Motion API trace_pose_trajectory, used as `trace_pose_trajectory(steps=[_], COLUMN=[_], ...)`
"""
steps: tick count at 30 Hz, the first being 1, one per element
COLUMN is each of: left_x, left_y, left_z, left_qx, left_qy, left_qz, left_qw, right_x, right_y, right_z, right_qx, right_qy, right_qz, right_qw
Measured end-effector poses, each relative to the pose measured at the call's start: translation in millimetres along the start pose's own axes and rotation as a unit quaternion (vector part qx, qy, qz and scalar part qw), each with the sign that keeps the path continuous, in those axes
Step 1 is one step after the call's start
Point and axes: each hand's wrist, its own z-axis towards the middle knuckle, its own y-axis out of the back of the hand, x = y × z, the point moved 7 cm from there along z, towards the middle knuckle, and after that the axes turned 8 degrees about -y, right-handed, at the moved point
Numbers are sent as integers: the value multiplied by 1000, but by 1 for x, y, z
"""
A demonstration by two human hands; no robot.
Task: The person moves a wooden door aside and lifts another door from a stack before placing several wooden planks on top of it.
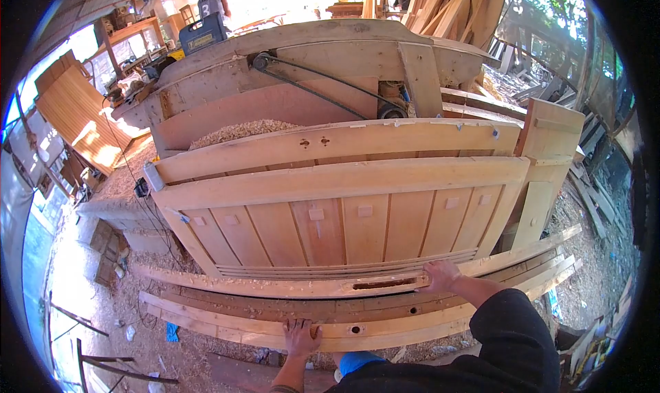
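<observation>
**Two hands on curved timber rails beside a panelled frame**

A wooden trough-like machine body [295, 63] at 12 o'clock holds a heap of pale wood shavings [240, 129] behind its front board; a black belt [323, 83] runs across its side.

In front of it leans one large panelled frame [337, 214], with seven upright boards between its rails, though the end ones are hard to count for sure. Below it, toward 6 o'clock, lie long curved rails stacked edge to edge; at least three show, the exact count unclear.

The right hand [440, 275], at about 5 o'clock, rests on the upper curved rail [289, 285], fingers curled over its top edge just right of a long slot [383, 283]; the grip is loosely closed around the edge. The left hand [301, 336], at 6 o'clock, lies flat on the lower curved rail [385, 328], fingers spread and pressing down, just left of a small round hole [355, 330].

Sawdust covers the floor [130, 303] at 8 o'clock. Two other people stand far off at 12 o'clock.
</observation>
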Motion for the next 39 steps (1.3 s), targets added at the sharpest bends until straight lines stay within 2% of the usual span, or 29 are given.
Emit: trace_pose_trajectory(steps=[30,39], left_x=[1,1], left_y=[-2,-3], left_z=[-1,-1], left_qx=[33,23], left_qy=[22,15], left_qz=[-13,1], left_qw=[999,1000], right_x=[-4,-1], right_y=[-10,-4], right_z=[4,1], right_qx=[-3,23], right_qy=[10,-6], right_qz=[-11,-16], right_qw=[1000,1000])
